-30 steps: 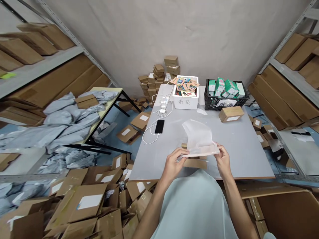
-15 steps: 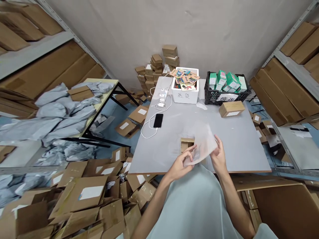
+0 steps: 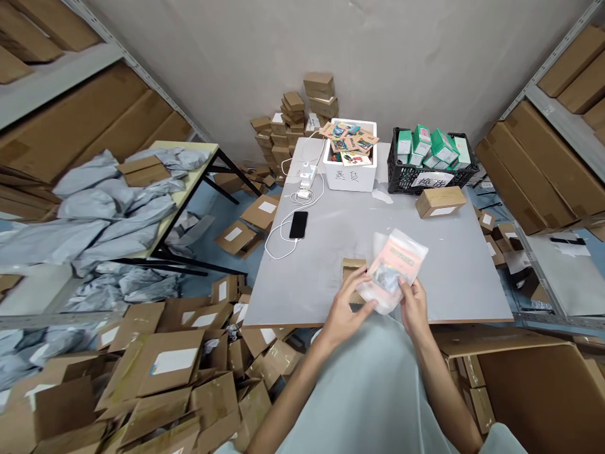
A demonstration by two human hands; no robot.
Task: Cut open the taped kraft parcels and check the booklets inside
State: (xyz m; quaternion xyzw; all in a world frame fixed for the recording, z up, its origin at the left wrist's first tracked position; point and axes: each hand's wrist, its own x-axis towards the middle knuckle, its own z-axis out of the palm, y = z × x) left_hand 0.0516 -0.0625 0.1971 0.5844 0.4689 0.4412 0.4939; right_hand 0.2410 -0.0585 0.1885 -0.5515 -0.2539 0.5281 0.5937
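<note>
Between my two hands, above the table's front edge, is a flat booklet in a translucent plastic sleeve (image 3: 397,268); an orange-pink cover with a dark picture shows through. My left hand (image 3: 347,308) grips its left edge, fingers behind or along it and thumb near the bottom. My right hand (image 3: 414,307) pinches its lower right edge, thumb on the front. Partly hidden behind the sleeve and my left hand, a small brown cardboard box (image 3: 352,266) lies on the grey table (image 3: 331,277).
A phone (image 3: 299,225) on a white cable lies left. A white foam bin (image 3: 350,178) of booklets, a black crate (image 3: 396,180) of green boxes and a closed carton (image 3: 440,202) stand at the back. Cartons (image 3: 172,362) pile up on the floor at left.
The sleeve has turned so its orange-pink cover faces me, where before it looked mostly white and blurred. My right thumb now lies on its front. The view has shifted slightly.
</note>
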